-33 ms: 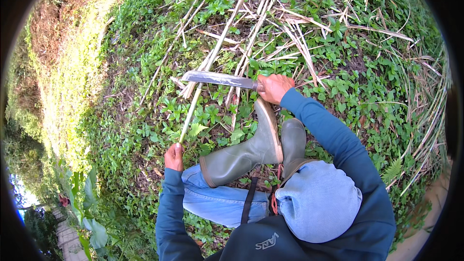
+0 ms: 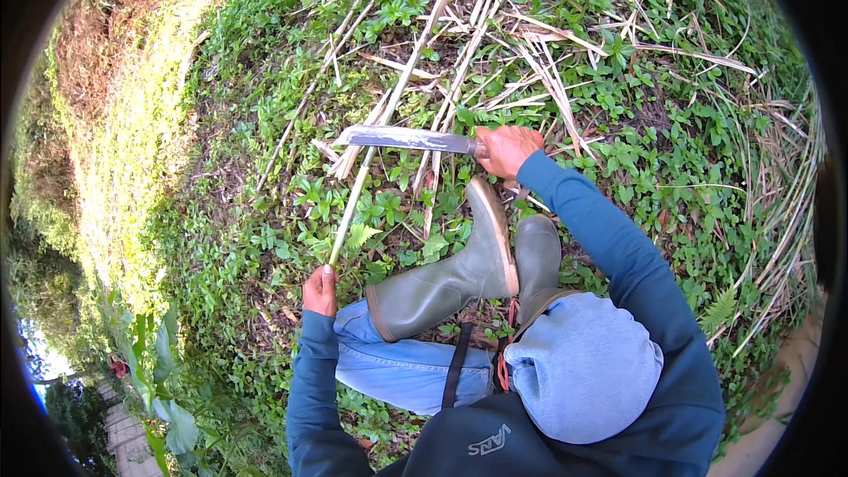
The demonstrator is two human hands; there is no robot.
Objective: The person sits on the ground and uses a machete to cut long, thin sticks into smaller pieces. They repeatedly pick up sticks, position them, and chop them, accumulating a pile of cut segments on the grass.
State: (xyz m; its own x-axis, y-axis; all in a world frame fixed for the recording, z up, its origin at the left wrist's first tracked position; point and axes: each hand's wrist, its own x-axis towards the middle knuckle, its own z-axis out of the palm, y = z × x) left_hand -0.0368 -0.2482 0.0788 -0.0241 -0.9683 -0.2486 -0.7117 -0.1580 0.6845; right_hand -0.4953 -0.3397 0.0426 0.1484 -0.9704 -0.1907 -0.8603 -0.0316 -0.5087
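Note:
My left hand (image 2: 320, 291) is closed around the near end of a long, pale green stalk (image 2: 352, 203), its thumb lying along the top. From there the stalk slants away toward the cut stems farther off. My right hand (image 2: 508, 151) grips the handle of a machete (image 2: 411, 139), whose long blade points left and crosses over the stalk. Whether the blade's edge touches the stalk I cannot tell. The handle is mostly hidden in my fist.
Rubber boots (image 2: 442, 290) and my jeans-clad legs are close below the blade. Dry split stems (image 2: 552, 88) lie scattered over low green plants ahead. A heap of long grassy stalks (image 2: 786, 212) runs along the right side. Broad leaves (image 2: 168, 389) stand at lower left.
My right hand and the machete have shifted slightly to the right. My left hand has barely moved and keeps its hold on the stalk.

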